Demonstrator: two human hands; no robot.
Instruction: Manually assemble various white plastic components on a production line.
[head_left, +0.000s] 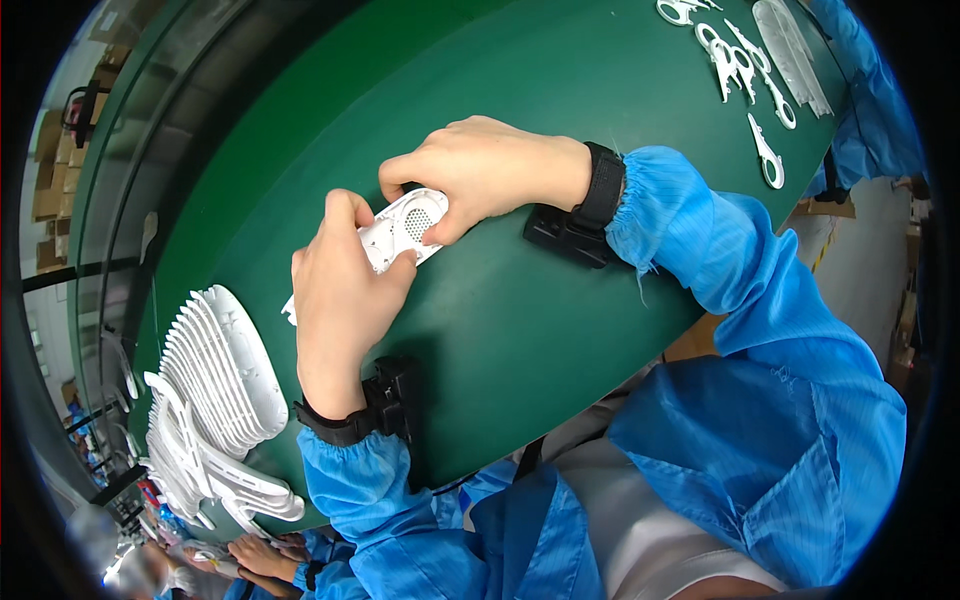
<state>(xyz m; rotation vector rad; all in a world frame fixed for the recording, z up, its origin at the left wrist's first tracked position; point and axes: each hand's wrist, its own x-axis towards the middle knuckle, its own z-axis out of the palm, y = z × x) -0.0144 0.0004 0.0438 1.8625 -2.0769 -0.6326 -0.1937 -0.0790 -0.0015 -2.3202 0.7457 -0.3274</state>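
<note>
Between my two hands is a white plastic shell with a round grille of small holes near its wider end. My left hand grips its left side, with the thumb and fingers pressed on the edges. A white tip shows past the back of that hand; whether it belongs to the same shell is hidden. My right hand pinches the grille end, its thumb on the near edge and the curled fingers at the far edge. The shell is held over the green table.
Left of my left hand stand a row of nested white shells and more curved white parts. Several white ring-ended parts and a long whitish piece lie at the far right. Another person's hands show at lower left.
</note>
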